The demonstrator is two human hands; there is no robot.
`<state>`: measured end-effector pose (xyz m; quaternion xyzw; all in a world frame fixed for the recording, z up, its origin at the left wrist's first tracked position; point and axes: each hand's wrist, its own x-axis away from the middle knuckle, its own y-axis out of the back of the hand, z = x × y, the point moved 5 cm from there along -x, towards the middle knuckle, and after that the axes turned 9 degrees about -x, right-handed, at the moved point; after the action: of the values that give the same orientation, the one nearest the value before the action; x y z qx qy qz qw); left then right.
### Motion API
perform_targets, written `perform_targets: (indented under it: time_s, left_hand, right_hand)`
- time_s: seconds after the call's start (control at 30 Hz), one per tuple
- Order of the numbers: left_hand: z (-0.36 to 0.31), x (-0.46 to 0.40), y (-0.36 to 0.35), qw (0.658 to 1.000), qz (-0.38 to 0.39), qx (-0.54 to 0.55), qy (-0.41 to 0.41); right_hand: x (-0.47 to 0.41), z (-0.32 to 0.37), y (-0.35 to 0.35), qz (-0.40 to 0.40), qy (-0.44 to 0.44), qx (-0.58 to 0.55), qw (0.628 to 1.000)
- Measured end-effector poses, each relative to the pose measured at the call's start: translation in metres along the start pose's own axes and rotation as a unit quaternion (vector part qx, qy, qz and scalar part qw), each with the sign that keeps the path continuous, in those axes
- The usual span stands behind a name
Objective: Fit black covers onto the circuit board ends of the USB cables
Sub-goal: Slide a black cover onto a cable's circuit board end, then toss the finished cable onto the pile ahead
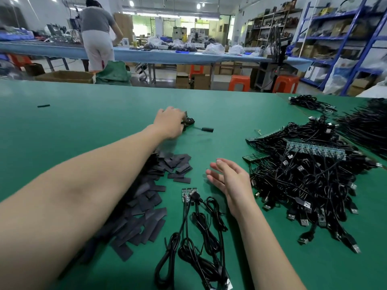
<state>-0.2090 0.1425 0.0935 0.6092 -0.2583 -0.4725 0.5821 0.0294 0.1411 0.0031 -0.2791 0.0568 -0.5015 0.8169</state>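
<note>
Our left hand (170,122) reaches far out, fingers curled on a covered USB cable (189,123) (grip partly hidden); our right hand (227,178) hovers, fingers straight, empty.

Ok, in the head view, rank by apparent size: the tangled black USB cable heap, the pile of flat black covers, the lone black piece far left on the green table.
1. Tangled black USB cable heap
2. Pile of flat black covers, partly hidden by the left forearm
3. Lone black piece, farther off, yet clearly smallest
</note>
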Motion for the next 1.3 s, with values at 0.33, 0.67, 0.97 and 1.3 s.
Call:
perform_targets:
  time_s: [0.33,0.67,0.97,1.3]
  left_hand:
    - [-0.033,0.036,-0.027,0.993,0.034,0.107,0.026]
    - [-0.079,0.154,0.006,0.900,-0.069,0.417,0.103]
    - [-0.067,0.200,-0.010,0.890,-0.080,0.410,0.183]
    - [-0.062,0.199,-0.014,0.764,-0.025,0.597,0.244]
  right_hand:
    - [0.001,-0.002,-0.003,0.012,-0.011,0.004,1.000]
    - [0.013,0.009,-0.012,0.075,0.045,0.264,0.961]
    - [0.023,0.020,-0.026,0.138,-0.020,0.613,0.778]
    - [0.027,0.008,-0.010,0.136,-0.109,0.440,0.881]
